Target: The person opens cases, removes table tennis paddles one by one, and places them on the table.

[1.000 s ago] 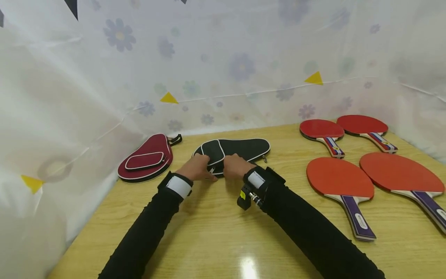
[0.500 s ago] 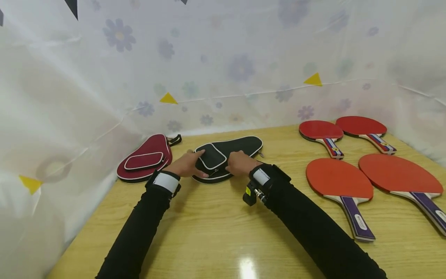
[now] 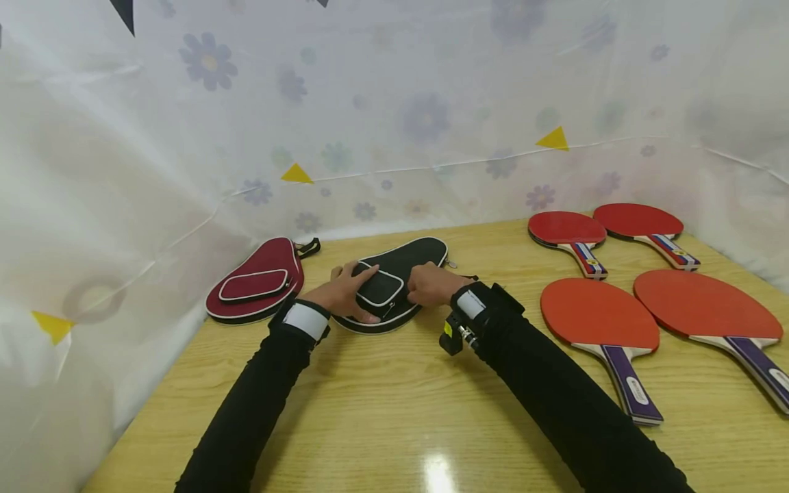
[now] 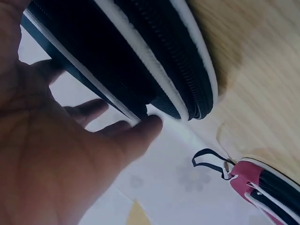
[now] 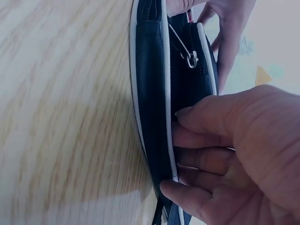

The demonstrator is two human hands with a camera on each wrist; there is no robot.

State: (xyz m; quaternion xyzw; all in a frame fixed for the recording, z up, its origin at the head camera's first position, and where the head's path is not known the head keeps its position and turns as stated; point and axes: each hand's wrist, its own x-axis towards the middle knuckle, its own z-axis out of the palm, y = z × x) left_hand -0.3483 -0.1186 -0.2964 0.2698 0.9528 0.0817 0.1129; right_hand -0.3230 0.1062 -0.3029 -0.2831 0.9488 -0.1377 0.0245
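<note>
A black table tennis bat case [image 3: 419,255] with white piping lies flat on the table. My left hand [image 3: 340,293] spans its raised front pocket [image 3: 380,287], thumb on the near side and fingers on the far side, gripping it. Beside the pocket, my right hand [image 3: 431,285] holds the case with curled fingers. Its thumb lies against the index finger in the right wrist view, and the little finger touches the case's rim. A metal zipper pull [image 5: 192,59] hangs from the pocket, clear of the right fingers. What those fingertips pinch is partly hidden.
A dark red bat case [image 3: 254,284] with a black wrist loop lies to the left. Several red bats stand out on the right, among them a near orange-red bat [image 3: 598,315]. A pale flowered sheet [image 3: 425,116] surrounds the wooden table [image 3: 394,411].
The black case has turned on the table, its narrow end swinging left and its wide end coming nearer. My left hand left the case's edge and went round the pocket; my right hand shifted slightly right.
</note>
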